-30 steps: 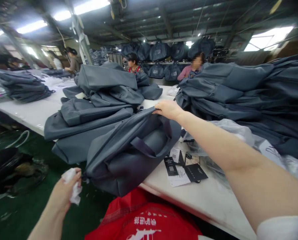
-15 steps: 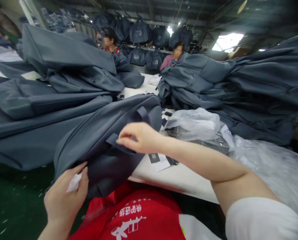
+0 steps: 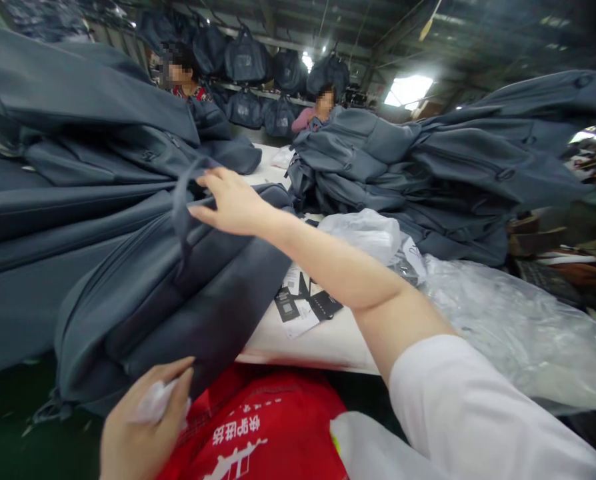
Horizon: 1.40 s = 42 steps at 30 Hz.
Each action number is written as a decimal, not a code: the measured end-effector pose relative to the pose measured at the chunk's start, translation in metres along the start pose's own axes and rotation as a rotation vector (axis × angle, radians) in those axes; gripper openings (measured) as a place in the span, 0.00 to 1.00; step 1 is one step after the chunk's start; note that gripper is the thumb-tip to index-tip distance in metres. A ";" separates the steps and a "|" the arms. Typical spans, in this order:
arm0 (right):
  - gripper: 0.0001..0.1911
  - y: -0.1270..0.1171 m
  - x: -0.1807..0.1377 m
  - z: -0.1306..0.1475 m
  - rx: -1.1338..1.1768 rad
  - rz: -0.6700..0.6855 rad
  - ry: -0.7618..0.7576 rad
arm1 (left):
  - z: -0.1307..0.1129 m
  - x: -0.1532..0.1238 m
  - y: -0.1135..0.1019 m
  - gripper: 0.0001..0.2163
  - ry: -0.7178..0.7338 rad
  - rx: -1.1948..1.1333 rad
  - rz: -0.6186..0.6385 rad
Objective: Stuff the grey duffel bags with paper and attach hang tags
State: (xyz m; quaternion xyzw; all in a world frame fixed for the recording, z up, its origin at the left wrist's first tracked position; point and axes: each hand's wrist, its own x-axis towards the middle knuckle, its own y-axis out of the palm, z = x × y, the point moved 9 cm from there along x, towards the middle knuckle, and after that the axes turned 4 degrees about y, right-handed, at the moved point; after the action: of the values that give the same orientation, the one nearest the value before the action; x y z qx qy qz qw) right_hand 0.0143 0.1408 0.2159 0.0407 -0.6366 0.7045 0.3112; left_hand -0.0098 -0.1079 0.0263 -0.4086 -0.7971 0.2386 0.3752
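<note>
A dark blue-grey bag point(image 3: 193, 300) lies tilted on the table in front of me, its long zip facing left. My right hand point(image 3: 233, 200) is over the bag's upper side, thumb and fingers apart, with the fingertips at a raised fabric handle point(image 3: 181, 210). The handle is blurred, and whether the fingertips touch it is hard to see. Down by the bag's near end, my left hand point(image 3: 145, 420) has a crumpled white piece point(image 3: 155, 402), perhaps paper or tissue, between thumb and fingers. Its fingertips are close to the bag's lower edge.
Similar bags are piled at left point(image 3: 78, 207) and right point(image 3: 368, 160). Black and white tags point(image 3: 301, 307) lie on the white table point(image 3: 263, 343), beside a clear plastic bag point(image 3: 365, 233) and plastic sheeting point(image 3: 508, 327). Two people work across the table, before hanging bags point(image 3: 248, 57).
My right hand has moved up and left, and its fingers have spread; the handle now stands up in a loop. My left hand has shifted lower and right. The view has turned right.
</note>
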 end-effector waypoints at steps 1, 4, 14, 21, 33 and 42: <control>0.22 0.005 0.020 0.000 0.055 0.141 -0.008 | -0.017 0.007 0.010 0.10 0.040 -0.039 0.050; 0.18 0.001 0.033 0.002 0.224 0.340 -0.073 | -0.052 0.018 0.035 0.09 0.135 -0.164 0.177; 0.08 0.065 -0.194 -0.167 -0.153 0.428 0.688 | -0.040 0.019 0.075 0.11 0.082 -0.298 0.314; 0.10 0.095 -0.249 -0.219 -0.269 0.402 0.879 | -0.036 0.012 0.096 0.14 -0.024 -0.357 0.352; 0.17 0.012 -0.230 -0.201 -0.117 -0.047 0.798 | -0.050 0.046 0.083 0.14 -0.069 -0.259 0.310; 0.13 -0.029 -0.250 -0.123 0.452 -0.317 0.740 | -0.127 0.099 0.107 0.46 0.178 0.241 0.195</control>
State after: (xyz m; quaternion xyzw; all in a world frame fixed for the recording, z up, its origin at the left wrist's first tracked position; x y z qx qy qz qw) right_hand 0.2708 0.1578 0.1050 -0.0500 -0.2992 0.7365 0.6046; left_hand 0.1033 0.0429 0.0702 -0.4553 -0.6830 0.3305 0.4658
